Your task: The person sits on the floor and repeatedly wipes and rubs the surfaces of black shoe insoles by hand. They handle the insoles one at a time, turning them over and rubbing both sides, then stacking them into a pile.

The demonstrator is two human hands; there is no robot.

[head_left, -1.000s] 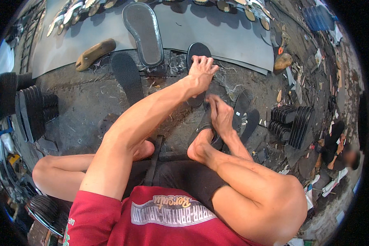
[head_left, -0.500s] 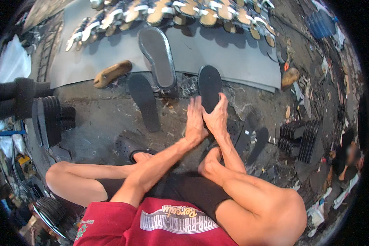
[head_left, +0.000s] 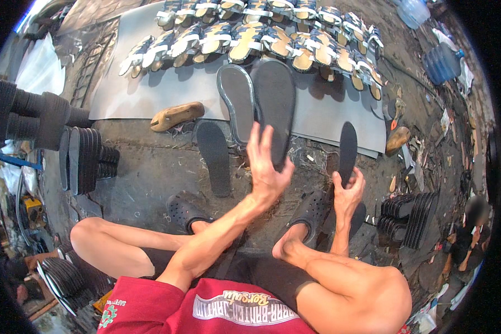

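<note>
Angled the left forearm (head_left: 217, 236) forward and rightward, gripping a large dark sole (head_left: 275, 100) by its near end in the left hand (head_left: 270, 175), with fingers splayed toward its left edge. Held it just beside a shiny-rimmed sole (head_left: 235, 103). Pinched the near end of a slim black sole (head_left: 348, 147) in the right hand (head_left: 348, 192), pointing it forward beside the bent right leg's clog (head_left: 310, 214).

Dark grey, scrap-littered floor (head_left: 150, 158)
</note>
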